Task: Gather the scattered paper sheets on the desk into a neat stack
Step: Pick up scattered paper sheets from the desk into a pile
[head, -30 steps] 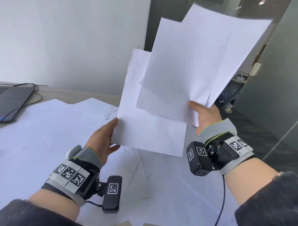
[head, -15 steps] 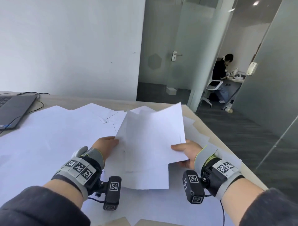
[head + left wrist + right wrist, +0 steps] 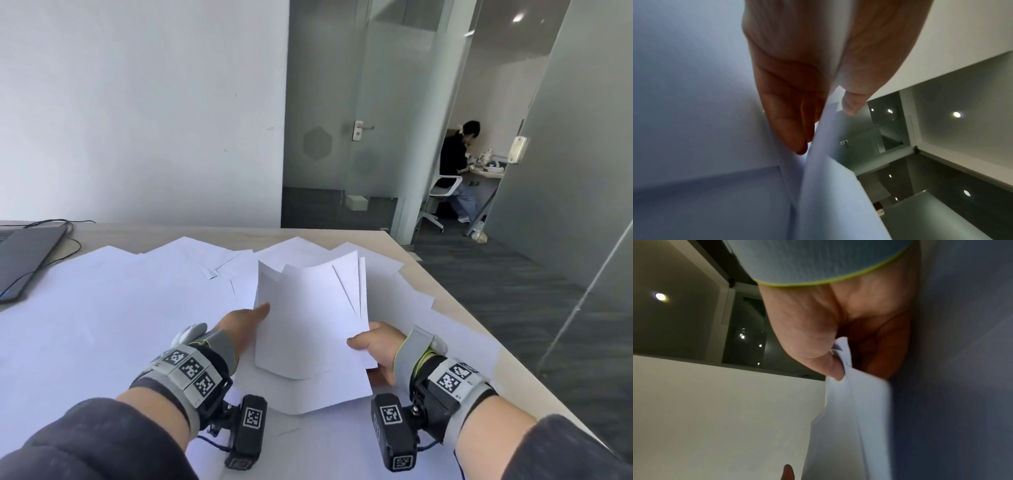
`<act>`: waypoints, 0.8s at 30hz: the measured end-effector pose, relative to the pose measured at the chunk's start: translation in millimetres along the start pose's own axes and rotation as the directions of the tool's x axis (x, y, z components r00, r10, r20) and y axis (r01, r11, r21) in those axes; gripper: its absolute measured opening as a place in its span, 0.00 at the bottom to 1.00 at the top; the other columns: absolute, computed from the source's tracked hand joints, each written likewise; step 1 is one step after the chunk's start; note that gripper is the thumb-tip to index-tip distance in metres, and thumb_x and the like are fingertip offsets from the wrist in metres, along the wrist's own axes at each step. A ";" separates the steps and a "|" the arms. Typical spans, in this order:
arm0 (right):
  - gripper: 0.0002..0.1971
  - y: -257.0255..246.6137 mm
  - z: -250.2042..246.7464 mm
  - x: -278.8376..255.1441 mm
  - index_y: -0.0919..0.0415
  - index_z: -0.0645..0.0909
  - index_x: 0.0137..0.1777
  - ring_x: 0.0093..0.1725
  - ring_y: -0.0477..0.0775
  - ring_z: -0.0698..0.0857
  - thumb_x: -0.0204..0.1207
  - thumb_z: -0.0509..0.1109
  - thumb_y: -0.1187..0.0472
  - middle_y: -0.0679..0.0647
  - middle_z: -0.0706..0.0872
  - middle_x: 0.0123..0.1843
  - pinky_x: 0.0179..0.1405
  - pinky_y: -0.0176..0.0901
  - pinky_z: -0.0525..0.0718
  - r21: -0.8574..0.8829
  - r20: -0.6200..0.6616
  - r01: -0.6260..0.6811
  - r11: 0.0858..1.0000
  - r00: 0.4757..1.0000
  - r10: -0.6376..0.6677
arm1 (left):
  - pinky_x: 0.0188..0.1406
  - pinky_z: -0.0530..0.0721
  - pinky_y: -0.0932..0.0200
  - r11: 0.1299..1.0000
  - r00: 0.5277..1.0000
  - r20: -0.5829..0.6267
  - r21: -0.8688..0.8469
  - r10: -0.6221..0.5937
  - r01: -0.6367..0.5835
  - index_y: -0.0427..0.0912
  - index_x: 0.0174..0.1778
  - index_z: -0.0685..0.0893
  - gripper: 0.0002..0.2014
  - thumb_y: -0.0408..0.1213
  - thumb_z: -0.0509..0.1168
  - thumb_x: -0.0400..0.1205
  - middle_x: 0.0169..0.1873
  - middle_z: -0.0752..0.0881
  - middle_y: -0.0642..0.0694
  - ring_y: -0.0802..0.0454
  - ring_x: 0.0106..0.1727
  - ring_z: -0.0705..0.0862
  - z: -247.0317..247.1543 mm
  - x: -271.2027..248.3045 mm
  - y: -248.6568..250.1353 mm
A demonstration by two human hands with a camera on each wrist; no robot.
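Observation:
A bundle of white paper sheets (image 3: 308,318) stands bowed, with its lower edge resting on the sheet-covered desk (image 3: 513,373); its top edges are uneven. My left hand (image 3: 239,325) holds the bundle's left edge, thumb on the front and fingers behind. In the left wrist view the left hand (image 3: 826,129) pinches the sheets (image 3: 828,194) between thumb and straight fingers. My right hand (image 3: 376,346) grips the right edge. The right wrist view shows the right hand (image 3: 857,368) pinching the paper (image 3: 849,418) under the thumb. Many loose sheets (image 3: 120,308) lie spread over the desk.
A dark laptop (image 3: 24,260) with cables sits at the desk's far left. The desk's right edge drops to a grey carpeted floor. Behind are a white wall, a glass door (image 3: 342,137) and a person (image 3: 455,164) seated in another room.
Both hands brought the fanned sheets down from head height to the desk. The sheets have drawn together into one narrower bundle that now stands on its lower edge.

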State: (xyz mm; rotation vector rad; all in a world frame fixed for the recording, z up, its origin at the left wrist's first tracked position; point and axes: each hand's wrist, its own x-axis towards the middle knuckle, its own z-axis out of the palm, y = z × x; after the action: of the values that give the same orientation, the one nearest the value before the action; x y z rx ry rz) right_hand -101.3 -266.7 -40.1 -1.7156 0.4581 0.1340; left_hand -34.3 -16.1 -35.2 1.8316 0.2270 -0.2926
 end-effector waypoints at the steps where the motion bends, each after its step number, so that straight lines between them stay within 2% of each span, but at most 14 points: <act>1: 0.16 -0.8 -1.6 0.7 0.66 0.85 0.62 0.58 0.63 0.89 0.74 0.75 0.68 0.59 0.91 0.57 0.67 0.62 0.84 -0.006 -0.015 0.057 0.998 0.998 -0.057 | 0.63 0.85 0.46 1.000 0.999 0.018 -0.015 0.028 -0.028 0.42 0.50 0.88 0.16 0.53 0.69 0.84 0.46 0.92 0.44 0.39 0.50 0.91 -0.7 -1.9 -0.4; 3: 0.11 -3.6 -5.3 -1.2 0.62 0.87 0.58 0.60 0.61 0.89 0.79 0.71 0.71 0.58 0.92 0.58 0.70 0.59 0.83 0.031 -0.004 0.152 0.988 0.988 -0.152 | 0.60 0.88 0.41 0.996 0.996 0.039 0.016 0.086 -0.086 0.45 0.53 0.89 0.12 0.49 0.74 0.80 0.45 0.94 0.44 0.39 0.48 0.92 -5.9 -0.5 -3.3; 4: 0.10 -6.5 -6.9 -3.1 0.60 0.87 0.57 0.59 0.61 0.90 0.80 0.70 0.71 0.57 0.92 0.57 0.69 0.58 0.83 0.054 0.000 0.190 0.980 0.982 -0.191 | 0.60 0.89 0.40 0.994 0.994 0.032 0.034 0.102 -0.103 0.46 0.55 0.88 0.15 0.49 0.75 0.78 0.47 0.93 0.44 0.39 0.49 0.92 -9.1 0.9 -2.3; 7: 0.10 -13.4 -12.9 -9.0 0.57 0.88 0.55 0.55 0.60 0.91 0.82 0.70 0.70 0.56 0.93 0.54 0.62 0.59 0.87 0.151 0.004 0.270 0.951 0.962 -0.274 | 0.61 0.88 0.39 0.987 0.988 0.003 -0.049 0.155 -0.155 0.47 0.63 0.83 0.34 0.55 0.80 0.61 0.54 0.91 0.46 0.40 0.55 0.91 -19.0 4.7 4.7; 9: 0.09 -16.1 -13.5 -10.2 0.59 0.89 0.56 0.56 0.61 0.91 0.81 0.71 0.70 0.58 0.93 0.55 0.61 0.59 0.88 0.188 0.003 0.310 0.932 0.949 -0.316 | 0.62 0.88 0.39 0.963 0.980 0.039 -0.198 0.194 -0.183 0.44 0.67 0.83 0.41 0.52 0.83 0.57 0.56 0.92 0.44 0.39 0.57 0.91 -23.0 5.9 10.0; 11: 0.10 -18.1 -13.0 -9.4 0.60 0.90 0.55 0.57 0.62 0.91 0.76 0.75 0.67 0.60 0.93 0.55 0.60 0.57 0.88 0.195 0.018 0.362 0.912 0.928 -0.372 | 0.61 0.88 0.40 0.917 0.962 0.076 -0.330 0.263 -0.224 0.39 0.66 0.85 0.36 0.44 0.82 0.61 0.56 0.93 0.39 0.35 0.57 0.91 -25.0 -0.1 18.8; 12: 0.10 -19.7 -12.8 -9.4 0.60 0.90 0.54 0.55 0.60 0.92 0.73 0.76 0.67 0.58 0.94 0.53 0.55 0.53 0.89 0.189 0.024 0.379 0.906 0.921 -0.390 | 0.60 0.88 0.41 0.890 0.952 0.073 -0.382 0.296 -0.248 0.36 0.65 0.85 0.32 0.39 0.80 0.64 0.56 0.92 0.36 0.33 0.58 0.91 -25.3 -2.9 23.3; 14: 0.09 -25.4 -12.3 -11.2 0.60 0.90 0.50 0.47 0.56 0.93 0.75 0.74 0.72 0.54 0.95 0.47 0.43 0.44 0.89 0.179 0.020 0.408 0.896 0.909 -0.417 | 0.58 0.88 0.42 0.842 0.930 0.037 -0.437 0.367 -0.315 0.33 0.63 0.86 0.28 0.34 0.78 0.65 0.55 0.92 0.34 0.31 0.58 0.90 -26.0 -9.8 33.4; 16: 0.11 -33.1 -13.1 -12.5 0.60 0.90 0.48 0.44 0.54 0.92 0.78 0.71 0.75 0.53 0.94 0.43 0.40 0.42 0.88 0.167 -0.002 0.436 0.884 0.897 -0.442 | 0.54 0.88 0.46 0.804 0.900 -0.008 -0.446 0.436 -0.394 0.35 0.60 0.88 0.25 0.33 0.77 0.66 0.52 0.94 0.36 0.34 0.54 0.92 -26.1 -14.2 41.6; 18: 0.11 -40.0 -13.8 -13.4 0.59 0.90 0.47 0.45 0.54 0.92 0.77 0.73 0.75 0.51 0.94 0.43 0.42 0.41 0.88 0.168 -0.026 0.473 0.865 0.879 -0.476 | 0.55 0.88 0.47 0.777 0.874 -0.031 -0.442 0.486 -0.448 0.38 0.58 0.89 0.22 0.35 0.78 0.66 0.51 0.94 0.39 0.37 0.53 0.92 -26.5 -18.0 48.0; 20: 0.10 -43.4 -12.0 -14.8 0.58 0.91 0.48 0.48 0.53 0.92 0.74 0.77 0.73 0.51 0.95 0.46 0.49 0.41 0.88 0.197 -0.040 0.506 0.840 0.860 -0.509 | 0.58 0.87 0.44 0.769 0.857 -0.030 -0.428 0.514 -0.475 0.39 0.58 0.90 0.22 0.37 0.78 0.67 0.52 0.94 0.40 0.38 0.53 0.92 -26.0 -21.6 49.8; 22: 0.11 -42.0 -10.2 -16.4 0.58 0.91 0.49 0.53 0.55 0.92 0.66 0.81 0.67 0.54 0.95 0.50 0.57 0.45 0.87 0.230 -0.055 0.517 0.825 0.853 -0.519 | 0.60 0.87 0.43 0.777 0.850 -0.017 -0.396 0.526 -0.489 0.43 0.58 0.90 0.22 0.39 0.78 0.66 0.52 0.94 0.42 0.38 0.55 0.92 -24.8 -23.1 45.3; 24: 0.14 -35.4 -8.9 -16.5 0.60 0.92 0.48 0.54 0.58 0.92 0.61 0.81 0.62 0.57 0.95 0.51 0.61 0.51 0.87 0.258 -0.074 0.508 0.822 0.858 -0.508 | 0.62 0.87 0.41 0.795 0.856 0.001 -0.370 0.517 -0.480 0.45 0.56 0.91 0.21 0.39 0.79 0.66 0.51 0.94 0.43 0.38 0.55 0.92 -23.5 -24.0 37.5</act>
State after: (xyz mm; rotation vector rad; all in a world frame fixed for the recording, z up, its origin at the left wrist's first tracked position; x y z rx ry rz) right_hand -104.6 -267.0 -0.1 -1.5111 0.0003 -0.3085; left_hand -43.7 -3.9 12.7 1.4401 -0.2692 0.0329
